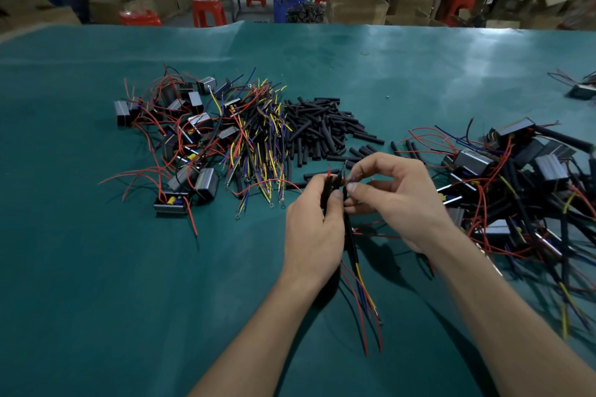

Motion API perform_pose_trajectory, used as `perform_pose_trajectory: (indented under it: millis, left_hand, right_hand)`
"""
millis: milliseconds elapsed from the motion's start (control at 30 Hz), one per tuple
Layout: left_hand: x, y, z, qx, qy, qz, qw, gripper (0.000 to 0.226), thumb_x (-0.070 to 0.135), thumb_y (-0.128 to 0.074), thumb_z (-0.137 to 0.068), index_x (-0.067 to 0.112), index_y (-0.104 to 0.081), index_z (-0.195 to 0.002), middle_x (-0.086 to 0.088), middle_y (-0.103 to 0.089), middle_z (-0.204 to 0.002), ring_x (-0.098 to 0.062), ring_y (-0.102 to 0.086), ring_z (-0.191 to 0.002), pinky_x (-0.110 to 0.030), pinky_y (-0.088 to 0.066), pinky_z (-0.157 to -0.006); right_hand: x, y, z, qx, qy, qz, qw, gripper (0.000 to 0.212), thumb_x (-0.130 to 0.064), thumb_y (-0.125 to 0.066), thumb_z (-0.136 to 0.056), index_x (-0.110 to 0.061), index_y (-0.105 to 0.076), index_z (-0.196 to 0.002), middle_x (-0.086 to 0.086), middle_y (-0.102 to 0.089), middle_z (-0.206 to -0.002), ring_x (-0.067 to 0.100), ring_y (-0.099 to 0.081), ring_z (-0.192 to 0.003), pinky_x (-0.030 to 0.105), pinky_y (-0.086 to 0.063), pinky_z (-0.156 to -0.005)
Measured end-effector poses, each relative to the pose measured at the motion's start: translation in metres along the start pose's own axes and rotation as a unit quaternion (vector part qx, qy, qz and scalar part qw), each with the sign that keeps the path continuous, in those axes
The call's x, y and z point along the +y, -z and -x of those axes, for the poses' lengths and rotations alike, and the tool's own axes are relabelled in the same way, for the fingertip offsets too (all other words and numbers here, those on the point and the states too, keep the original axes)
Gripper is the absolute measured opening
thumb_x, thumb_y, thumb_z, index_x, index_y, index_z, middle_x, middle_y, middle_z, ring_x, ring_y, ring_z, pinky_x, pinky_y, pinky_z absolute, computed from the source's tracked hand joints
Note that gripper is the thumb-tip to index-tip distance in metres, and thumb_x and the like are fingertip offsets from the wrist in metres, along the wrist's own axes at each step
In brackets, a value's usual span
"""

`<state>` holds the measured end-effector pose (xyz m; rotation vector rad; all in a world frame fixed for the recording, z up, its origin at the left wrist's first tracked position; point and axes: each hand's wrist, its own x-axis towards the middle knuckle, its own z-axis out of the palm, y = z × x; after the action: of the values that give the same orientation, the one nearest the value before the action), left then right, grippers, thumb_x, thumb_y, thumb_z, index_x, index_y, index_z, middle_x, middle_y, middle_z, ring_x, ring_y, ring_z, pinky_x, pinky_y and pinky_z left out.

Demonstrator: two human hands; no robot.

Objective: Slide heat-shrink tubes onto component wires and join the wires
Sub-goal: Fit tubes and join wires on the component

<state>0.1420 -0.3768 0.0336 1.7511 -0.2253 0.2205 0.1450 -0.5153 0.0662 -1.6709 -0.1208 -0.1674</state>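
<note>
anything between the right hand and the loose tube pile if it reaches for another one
Nothing visible. The tube pile lies just beyond the right hand on bare mat; stray tubes trail almost up to its fingers.

Open green mat near and left, room to reach. Far left, a tangle of boxes and wires blocks the way; black tubes crowd the middle, another heap fills the right, possibly spilling past the frame.

A green-covered table carries wired components, loose wire bundles and black tubes
</note>
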Motion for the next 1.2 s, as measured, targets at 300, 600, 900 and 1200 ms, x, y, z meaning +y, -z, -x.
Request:
perform_pose_trajectory:
  millis: [300,600,900,1200]
  left_hand:
    - [-0.001,0.001,0.001,-0.011,-0.013,0.005,1.0,0.014,0.009,-0.053,-0.101,0.013,-0.066,-0.105,0.003,-0.073,-0.091,-0.017,-0.068,-0.088,-0.044,-0.055,-0.082]
    - [-0.002,-0.001,0.001,-0.002,-0.011,-0.028,1.0,0.011,0.011,-0.055,-0.099,0.017,-0.064,-0.101,0.006,-0.07,-0.084,-0.016,-0.068,-0.085,-0.044,-0.054,-0.079]
    - [0.001,0.0,0.003,-0.007,-0.015,-0.028,0.999,0.01,0.013,-0.054,-0.1,0.02,-0.061,-0.1,0.007,-0.068,-0.079,-0.012,-0.064,-0.075,-0.043,-0.055,-0.07]
    - [0.0,0.0,0.002,-0.003,-0.006,-0.025,1.0,0.011,0.012,-0.053,-0.101,0.019,-0.061,-0.101,0.007,-0.067,-0.079,-0.009,-0.063,-0.071,-0.038,-0.057,-0.068]
  right_hand:
    - [-0.001,-0.003,-0.001,0.014,0.007,0.034,0.999,0.011,-0.009,-0.071,-0.082,-0.012,-0.067,-0.072,0.0,-0.065,-0.067,0.019,-0.069,-0.063,0.038,-0.062,-0.063]
    - [0.003,0.005,-0.002,0.063,0.019,0.179,0.982,0.016,-0.013,-0.078,-0.089,-0.018,-0.071,-0.075,0.002,-0.071,-0.065,0.023,-0.07,-0.059,0.049,-0.062,-0.065]
    - [-0.007,0.01,0.001,0.06,0.093,0.313,0.943,0.014,-0.019,-0.084,-0.081,-0.025,-0.074,-0.073,-0.015,-0.068,-0.064,0.005,-0.061,-0.056,0.013,-0.043,-0.056]
    - [-0.007,0.008,-0.001,0.078,0.067,0.244,0.964,0.017,-0.011,-0.088,-0.075,-0.023,-0.077,-0.078,-0.008,-0.074,-0.069,0.01,-0.07,-0.063,0.027,-0.059,-0.065]
